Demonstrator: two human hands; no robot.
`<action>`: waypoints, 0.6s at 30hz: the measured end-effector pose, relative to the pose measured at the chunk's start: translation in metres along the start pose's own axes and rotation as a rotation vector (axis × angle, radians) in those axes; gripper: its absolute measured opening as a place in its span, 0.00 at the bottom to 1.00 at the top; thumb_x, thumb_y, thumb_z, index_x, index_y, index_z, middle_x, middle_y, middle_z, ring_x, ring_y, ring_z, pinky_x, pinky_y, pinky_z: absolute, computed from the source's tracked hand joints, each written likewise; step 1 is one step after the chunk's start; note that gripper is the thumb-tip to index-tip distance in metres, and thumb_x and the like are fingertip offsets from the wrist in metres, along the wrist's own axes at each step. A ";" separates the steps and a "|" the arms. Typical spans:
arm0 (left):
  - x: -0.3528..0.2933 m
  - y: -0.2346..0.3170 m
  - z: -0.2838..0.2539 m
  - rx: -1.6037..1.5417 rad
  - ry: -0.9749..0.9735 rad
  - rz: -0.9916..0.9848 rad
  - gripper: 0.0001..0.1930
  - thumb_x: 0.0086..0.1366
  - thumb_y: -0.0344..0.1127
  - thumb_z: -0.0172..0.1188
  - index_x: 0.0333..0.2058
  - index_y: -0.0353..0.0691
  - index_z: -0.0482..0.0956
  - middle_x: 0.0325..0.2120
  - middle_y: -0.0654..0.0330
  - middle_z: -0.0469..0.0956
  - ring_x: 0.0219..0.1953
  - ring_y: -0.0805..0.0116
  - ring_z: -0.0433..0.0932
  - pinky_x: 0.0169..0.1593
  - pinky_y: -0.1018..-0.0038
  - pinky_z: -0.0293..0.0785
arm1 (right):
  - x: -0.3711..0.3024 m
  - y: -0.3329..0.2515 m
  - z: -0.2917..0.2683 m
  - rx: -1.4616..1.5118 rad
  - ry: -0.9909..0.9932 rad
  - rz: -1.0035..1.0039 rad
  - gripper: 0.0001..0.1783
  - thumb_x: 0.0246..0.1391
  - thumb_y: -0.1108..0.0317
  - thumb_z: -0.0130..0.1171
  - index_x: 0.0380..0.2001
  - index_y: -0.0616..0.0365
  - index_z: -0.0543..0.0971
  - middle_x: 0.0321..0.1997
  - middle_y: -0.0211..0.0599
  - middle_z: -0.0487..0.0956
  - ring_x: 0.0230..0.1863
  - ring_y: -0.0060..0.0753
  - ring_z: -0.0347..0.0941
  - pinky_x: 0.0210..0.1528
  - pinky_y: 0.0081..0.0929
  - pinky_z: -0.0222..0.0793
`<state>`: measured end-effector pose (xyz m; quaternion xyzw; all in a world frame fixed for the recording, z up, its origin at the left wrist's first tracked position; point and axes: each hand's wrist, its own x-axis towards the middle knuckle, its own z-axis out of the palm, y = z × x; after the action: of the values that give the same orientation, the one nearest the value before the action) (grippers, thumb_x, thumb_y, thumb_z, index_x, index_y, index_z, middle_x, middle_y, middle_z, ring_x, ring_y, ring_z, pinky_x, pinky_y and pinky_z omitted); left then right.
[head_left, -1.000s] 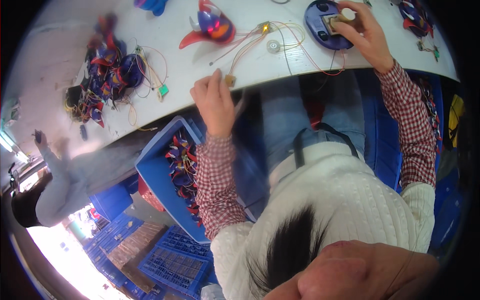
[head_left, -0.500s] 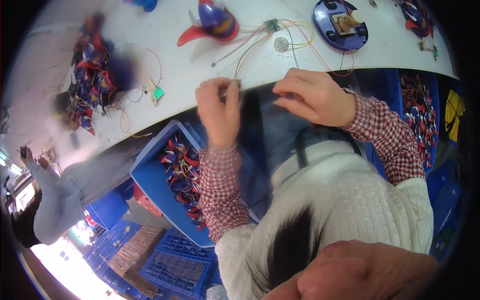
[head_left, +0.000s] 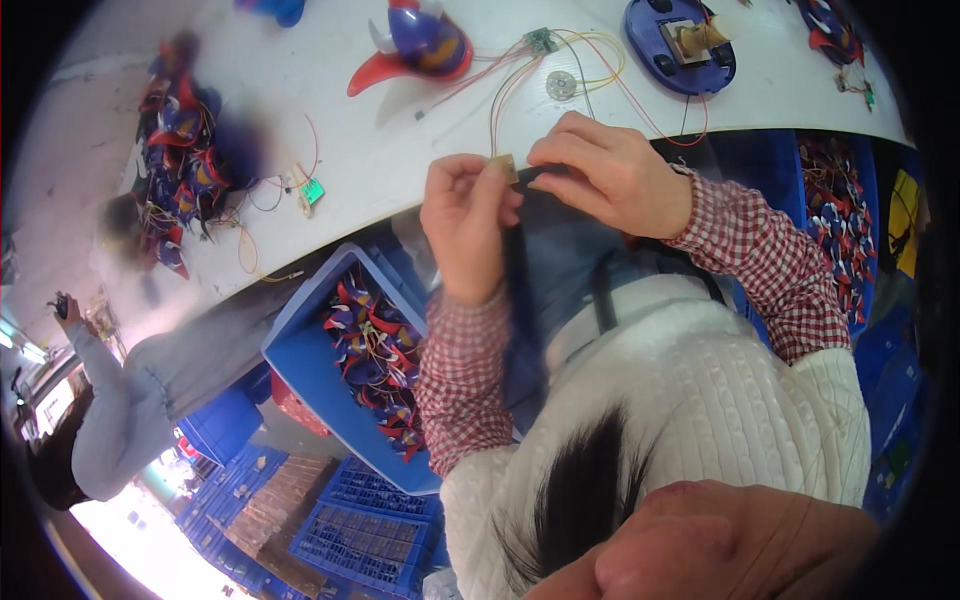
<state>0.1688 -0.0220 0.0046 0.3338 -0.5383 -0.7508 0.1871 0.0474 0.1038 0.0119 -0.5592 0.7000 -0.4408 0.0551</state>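
Note:
My left hand [head_left: 466, 225] is closed, with thumb and fingers pinching a small tan circuit board [head_left: 504, 168] at the table's near edge. Thin wires run from this board up to a green circuit board [head_left: 541, 41] on the table. Close beside the tan board is my right hand [head_left: 618, 178], its fingers bent and the thumb apart from the forefinger; I see nothing between them. Beyond my hands lie a round metal-coloured disc [head_left: 561, 85], a purple and red horned shell [head_left: 425, 42] and a purple oval base [head_left: 682, 75] with a tan cone-shaped part on it.
Horned shells with wires [head_left: 185, 140] are heaped on the white table [head_left: 370, 150] at left. A blue bin [head_left: 300, 355] of similar parts stands below, and another blue bin [head_left: 870, 215] at right. Blue crates [head_left: 355, 540] and another person [head_left: 150, 390] are at left.
My left hand has moved right, bringing the tan board into clearer view. My right hand has shifted slightly left, so the two hands are closer together.

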 end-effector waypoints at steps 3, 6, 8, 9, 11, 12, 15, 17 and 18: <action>-0.004 -0.006 0.009 -0.023 0.010 0.009 0.07 0.62 0.27 0.55 0.37 0.32 0.70 0.24 0.57 0.74 0.21 0.74 0.73 0.25 0.85 0.69 | -0.002 0.002 0.007 -0.006 0.016 -0.009 0.11 0.44 0.78 0.61 0.34 0.61 0.75 0.28 0.34 0.73 0.22 0.29 0.67 0.24 0.19 0.65; -0.006 -0.010 0.014 -0.049 0.007 0.021 0.07 0.62 0.27 0.55 0.37 0.32 0.69 0.23 0.57 0.75 0.20 0.74 0.73 0.23 0.85 0.69 | -0.004 0.004 0.013 -0.026 0.038 -0.016 0.11 0.43 0.78 0.61 0.33 0.60 0.75 0.28 0.34 0.73 0.22 0.29 0.67 0.24 0.19 0.66; -0.007 -0.013 0.012 -0.063 0.027 -0.001 0.06 0.61 0.27 0.55 0.36 0.33 0.70 0.23 0.57 0.75 0.20 0.74 0.73 0.23 0.85 0.69 | -0.006 0.006 0.017 -0.062 0.062 -0.066 0.09 0.44 0.76 0.60 0.31 0.58 0.73 0.28 0.33 0.71 0.22 0.29 0.67 0.23 0.20 0.65; -0.008 -0.014 0.011 -0.070 0.037 -0.011 0.06 0.60 0.27 0.55 0.35 0.33 0.70 0.23 0.57 0.75 0.20 0.74 0.72 0.23 0.84 0.69 | -0.007 0.007 0.019 -0.080 0.075 -0.092 0.08 0.44 0.76 0.59 0.30 0.57 0.72 0.27 0.32 0.70 0.22 0.29 0.67 0.23 0.21 0.65; -0.010 -0.013 0.012 -0.075 0.039 -0.021 0.05 0.60 0.26 0.56 0.35 0.33 0.71 0.22 0.57 0.75 0.20 0.74 0.72 0.23 0.84 0.69 | -0.009 0.009 0.020 -0.104 0.092 -0.114 0.08 0.45 0.75 0.59 0.29 0.56 0.72 0.27 0.31 0.69 0.22 0.29 0.67 0.23 0.21 0.65; -0.011 -0.013 0.012 -0.079 0.045 -0.022 0.05 0.60 0.26 0.56 0.34 0.33 0.71 0.22 0.57 0.75 0.19 0.74 0.72 0.23 0.84 0.69 | -0.010 0.009 0.020 -0.092 0.087 -0.123 0.08 0.44 0.76 0.59 0.30 0.57 0.72 0.27 0.32 0.70 0.22 0.30 0.67 0.23 0.21 0.66; -0.013 -0.012 0.015 -0.090 0.062 -0.022 0.05 0.60 0.26 0.56 0.34 0.33 0.71 0.23 0.57 0.75 0.19 0.74 0.72 0.22 0.84 0.69 | -0.013 0.010 0.021 -0.055 0.076 -0.151 0.12 0.41 0.78 0.61 0.32 0.61 0.74 0.28 0.34 0.73 0.24 0.30 0.69 0.25 0.21 0.67; -0.012 -0.011 0.016 -0.065 0.054 -0.004 0.05 0.60 0.27 0.56 0.35 0.33 0.71 0.22 0.57 0.75 0.19 0.74 0.72 0.23 0.84 0.69 | -0.012 0.013 0.023 -0.064 0.088 -0.159 0.11 0.42 0.77 0.61 0.32 0.60 0.74 0.28 0.33 0.72 0.24 0.30 0.69 0.25 0.21 0.67; -0.011 -0.012 0.016 -0.042 0.050 0.010 0.05 0.61 0.27 0.55 0.35 0.33 0.71 0.22 0.57 0.75 0.19 0.74 0.72 0.23 0.84 0.69 | -0.012 0.015 0.024 -0.070 0.095 -0.166 0.10 0.43 0.75 0.60 0.31 0.59 0.73 0.27 0.32 0.71 0.23 0.29 0.68 0.25 0.21 0.67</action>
<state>0.1663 0.0006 0.0001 0.3458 -0.5193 -0.7524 0.2113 0.0548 0.1005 -0.0176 -0.5953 0.6680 -0.4452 -0.0346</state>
